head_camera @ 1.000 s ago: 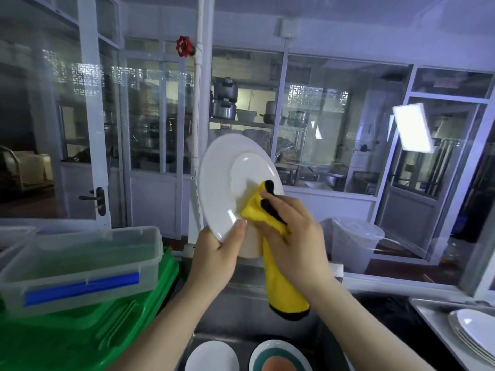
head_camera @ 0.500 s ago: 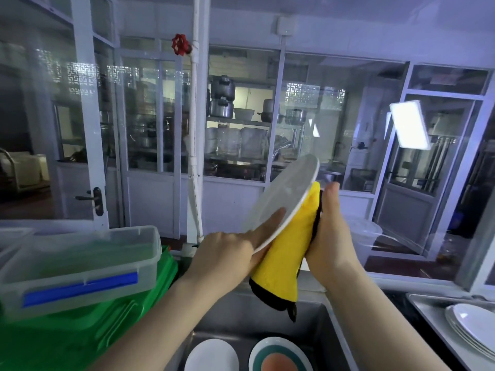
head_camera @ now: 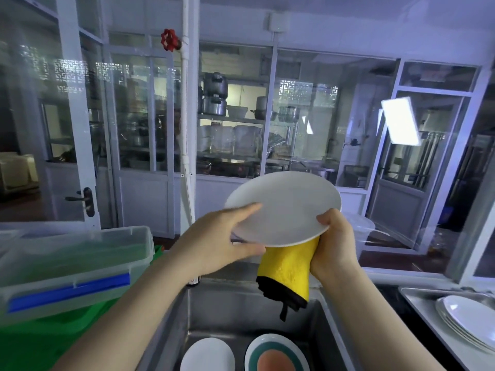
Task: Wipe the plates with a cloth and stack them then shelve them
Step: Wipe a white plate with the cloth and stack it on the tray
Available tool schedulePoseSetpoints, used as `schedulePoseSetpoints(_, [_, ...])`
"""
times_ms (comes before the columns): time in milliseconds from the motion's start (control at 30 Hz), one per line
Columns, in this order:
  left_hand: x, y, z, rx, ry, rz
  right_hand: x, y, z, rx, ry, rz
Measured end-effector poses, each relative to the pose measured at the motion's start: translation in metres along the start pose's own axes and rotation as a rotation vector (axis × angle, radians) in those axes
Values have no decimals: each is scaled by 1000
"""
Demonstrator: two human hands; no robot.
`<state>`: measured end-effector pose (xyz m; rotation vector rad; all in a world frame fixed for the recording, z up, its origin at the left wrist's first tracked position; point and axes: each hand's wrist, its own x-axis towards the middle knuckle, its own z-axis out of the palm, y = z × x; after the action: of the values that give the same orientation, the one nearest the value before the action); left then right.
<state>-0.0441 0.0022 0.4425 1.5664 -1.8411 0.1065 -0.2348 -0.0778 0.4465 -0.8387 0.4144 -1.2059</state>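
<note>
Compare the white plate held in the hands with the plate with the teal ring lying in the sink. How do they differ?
The held plate is plain white; the sink plate has a teal ring around an orange-pink centre. The held plate is lifted and tilted, gripped by the left hand and the right hand with a yellow cloth beneath; the sink plate lies flat, untouched. Both are round.

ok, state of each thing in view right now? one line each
white plate: held over the sink, nearly flat, both hands on it
yellow cloth: under the plate, hanging down
left hand: gripping plate's left rim
right hand: gripping plate's right rim with the cloth
sink: holds a white plate and a green-rimmed plate
plate stack: stacked on the right tray
clear container: lid closed
</note>
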Motion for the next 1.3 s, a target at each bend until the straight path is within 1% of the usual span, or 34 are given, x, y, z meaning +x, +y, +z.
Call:
schedulePoseSetpoints(33, [-4,-3,1,-262,49,-76,2,0,-5,25,3,5])
schedulePoseSetpoints(100, [-8,-9,5,-866,174,-314,4,2,-12,40,0,11])
schedulePoseSetpoints(133, [-7,-12,10,-1179,143,-437,4,3,-13,35,-11,9])
schedulePoseSetpoints(167, [-6,-16,16,-1431,63,-509,4,5,-14,23,-27,8])
schedulePoseSetpoints(200, [-6,-17,19,-1575,3,-559,4,5,-15,10,-41,7])
schedulePoseSetpoints(233, [-6,-15,22,-1645,-7,-583,4,6,-16,-1,-49,7])
schedulePoseSetpoints(267, [-6,-13,24,-1678,19,-584,6,5,-19,-12,-48,14])
schedulePoseSetpoints(300, [-7,-12,26,-1699,55,-567,7,5,-22,-38,-25,32])
schedulePoseSetpoints(367, [-7,-11,30,-1680,118,-528,11,1,-28,-150,81,89])
schedulePoseSetpoints(467, [-9,-10,40,-1495,245,-530,16,-1,-46,-300,225,168])
schedulePoseSetpoints(567, [-15,-8,51,-1277,389,-515,18,1,-68,-331,320,218])
schedulePoseSetpoints(633, [-21,-6,60,-1152,444,-450,17,5,-80,-327,363,250])
schedulePoseSetpoints(733, [-30,-2,72,-1022,503,-411,14,13,-93,-350,353,235])
schedulePoseSetpoints(833, [-38,1,88,-920,512,-393,10,17,-100,-375,326,143])
schedulePoseSetpoints(933, [-46,6,105,-989,527,-346,8,15,-105,-400,337,60])
schedulePoseSetpoints(1033, [-46,11,117,-1002,551,-354,7,9,-108,-489,315,-62])
schedulePoseSetpoints(1100, [-44,14,125,-1020,544,-364,5,5,-110,-589,291,-179])
schedulePoseSetpoints(1200, [-42,22,137,-1028,515,-394,0,-3,-111,-769,249,-443])
schedulePoseSetpoints(1233, [-42,26,141,-1011,511,-410,0,-6,-110,-838,235,-519])
schedulePoseSetpoints(1300, [-42,36,149,-913,505,-446,3,-12,-106,-960,204,-609])
